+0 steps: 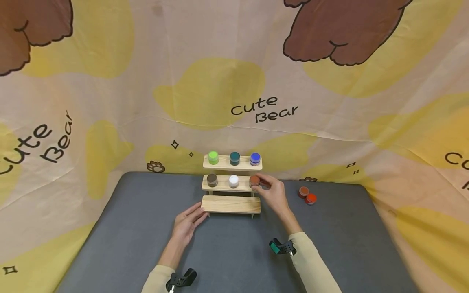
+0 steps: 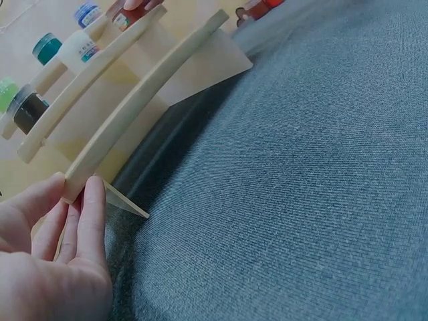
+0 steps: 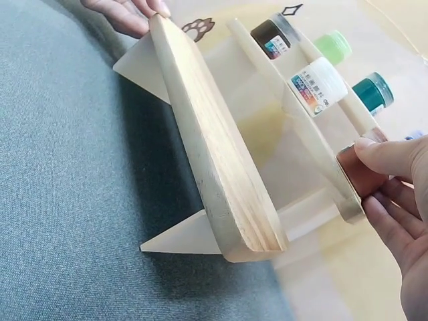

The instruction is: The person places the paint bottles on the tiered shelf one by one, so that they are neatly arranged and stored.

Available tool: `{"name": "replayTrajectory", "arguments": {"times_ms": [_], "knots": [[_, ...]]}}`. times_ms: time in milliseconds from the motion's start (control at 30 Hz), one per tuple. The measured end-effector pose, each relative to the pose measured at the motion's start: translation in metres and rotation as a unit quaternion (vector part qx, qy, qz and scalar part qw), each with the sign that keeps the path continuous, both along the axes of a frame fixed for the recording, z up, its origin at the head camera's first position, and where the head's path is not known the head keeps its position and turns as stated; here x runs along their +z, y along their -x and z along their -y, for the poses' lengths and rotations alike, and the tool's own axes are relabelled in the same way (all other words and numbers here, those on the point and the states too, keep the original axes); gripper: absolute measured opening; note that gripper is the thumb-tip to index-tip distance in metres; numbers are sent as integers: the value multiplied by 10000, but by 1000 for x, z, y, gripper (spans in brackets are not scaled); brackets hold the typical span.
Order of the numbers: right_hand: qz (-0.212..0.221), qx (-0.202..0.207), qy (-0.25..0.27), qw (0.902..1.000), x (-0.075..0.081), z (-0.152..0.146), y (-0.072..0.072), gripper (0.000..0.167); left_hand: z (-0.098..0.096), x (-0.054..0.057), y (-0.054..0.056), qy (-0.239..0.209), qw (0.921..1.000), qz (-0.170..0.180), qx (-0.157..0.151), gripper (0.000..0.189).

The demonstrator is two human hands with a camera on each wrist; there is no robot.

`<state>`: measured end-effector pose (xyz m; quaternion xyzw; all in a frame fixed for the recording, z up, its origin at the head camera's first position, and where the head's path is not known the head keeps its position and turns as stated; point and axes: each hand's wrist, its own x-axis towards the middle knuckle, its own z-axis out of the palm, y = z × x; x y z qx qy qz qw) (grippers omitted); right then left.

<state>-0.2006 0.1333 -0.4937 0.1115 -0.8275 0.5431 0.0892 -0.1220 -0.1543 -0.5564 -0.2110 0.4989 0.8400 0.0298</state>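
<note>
A three-tier wooden display stand (image 1: 231,204) rises in steps at the back of the table. My left hand (image 1: 184,226) pinches the left end of its lowest board, thumb above and fingers below, as the left wrist view shows. With thumb and fingers my right hand (image 1: 274,196) grips a reddish-brown paint jar (image 3: 361,170) at the right end of the middle board. Along that board stand a white paint jar (image 3: 317,87) and a dark brown paint jar (image 1: 212,180). The top board carries a light green jar (image 1: 213,157), a teal jar (image 1: 235,158) and a blue jar (image 1: 255,159).
Right of the stand, a brown jar (image 1: 303,192) and a red jar (image 1: 310,199) sit side by side on the grey cloth-covered table (image 1: 121,244). A printed bear-pattern curtain (image 1: 205,93) hangs close behind the stand and along both sides.
</note>
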Motion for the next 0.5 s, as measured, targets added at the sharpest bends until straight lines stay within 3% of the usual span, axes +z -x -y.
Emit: {"name": "replayTrajectory", "arguments": {"times_ms": [500], "knots": [[147, 80, 173, 9997, 1, -3, -2, 47, -1, 2, -1, 37, 10000, -10, -5, 48]]}}
